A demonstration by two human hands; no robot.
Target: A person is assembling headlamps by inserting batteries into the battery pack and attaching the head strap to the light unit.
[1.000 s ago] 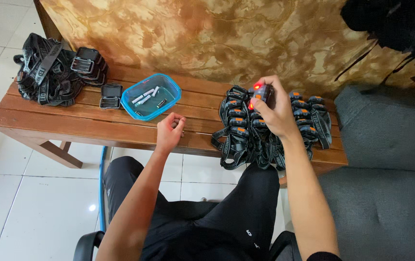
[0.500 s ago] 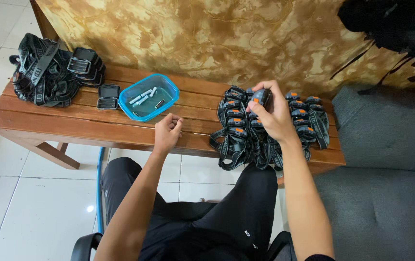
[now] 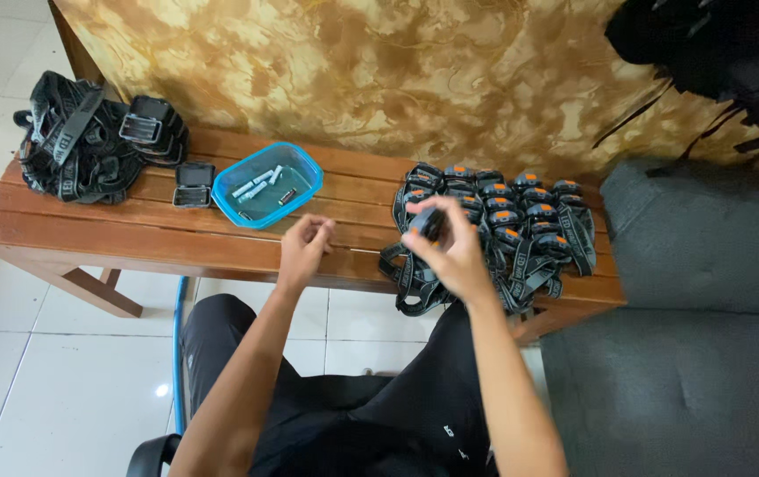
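Black headlamp with grey strap [image 3: 430, 224] is gripped in the right hand [image 3: 450, 249], fingers clamped around it, above the wooden bench's [image 3: 150, 231] right end. The left hand [image 3: 304, 246] is held over the front edge with fingers loosely curled together, seemingly empty, near the blue plastic tray [image 3: 305, 170].

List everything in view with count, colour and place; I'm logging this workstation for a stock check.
Slatted wooden bench: one, brown, before the mottled gold wall.
Blue plastic tray: one, bench centre-left, holding several small batteries.
Black-and-orange headlamps with grey straps: a pile, count unclear, bench right.
Black strap heap: one, bench far left.
Small black case: one, left of the tray.
Grey sofa: one, right.
Left hand: loosely curled, above the bench edge.
Right hand: gripping a dark headlamp.
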